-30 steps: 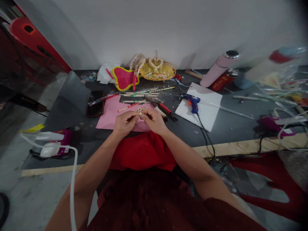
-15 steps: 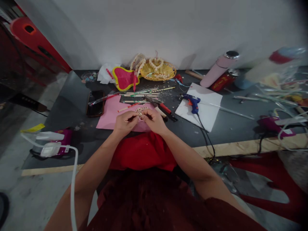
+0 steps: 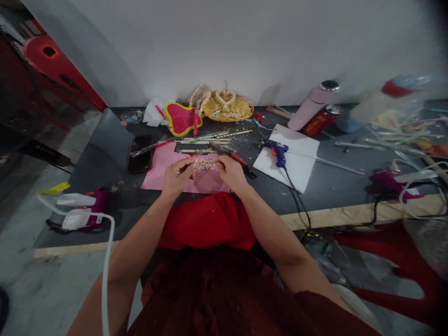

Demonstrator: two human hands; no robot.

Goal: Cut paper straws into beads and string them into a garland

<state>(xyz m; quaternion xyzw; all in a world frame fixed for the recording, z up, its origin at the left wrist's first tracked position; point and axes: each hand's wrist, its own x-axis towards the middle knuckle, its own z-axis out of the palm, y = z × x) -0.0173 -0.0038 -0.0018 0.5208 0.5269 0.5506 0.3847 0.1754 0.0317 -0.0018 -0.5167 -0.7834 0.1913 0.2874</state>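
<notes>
My left hand (image 3: 178, 177) and my right hand (image 3: 231, 175) are over pink paper (image 3: 159, 165), at either side of a knobbly cluster of small pale pieces (image 3: 205, 165). The fingers of both hands are bent, their tips at the cluster's left and right edges, apparently gripping it. Whether the pieces are joined is too small to tell. Just beyond my right fingers lie red-handled pliers (image 3: 238, 158). Thin printed sticks (image 3: 205, 140) lie behind the cluster.
A blue glue gun (image 3: 278, 150) rests on a white board (image 3: 301, 172) to the right. At the back are a yellow basket (image 3: 241, 112), a pink-and-yellow shaped piece (image 3: 180, 119), a pink flask (image 3: 313, 105) and a red can (image 3: 322, 120). A phone (image 3: 140, 156) lies left.
My hands have moved apart from a close pinch over a tiny piece to the two sides of the pale cluster, which now shows larger between them. The view has shifted slightly.
</notes>
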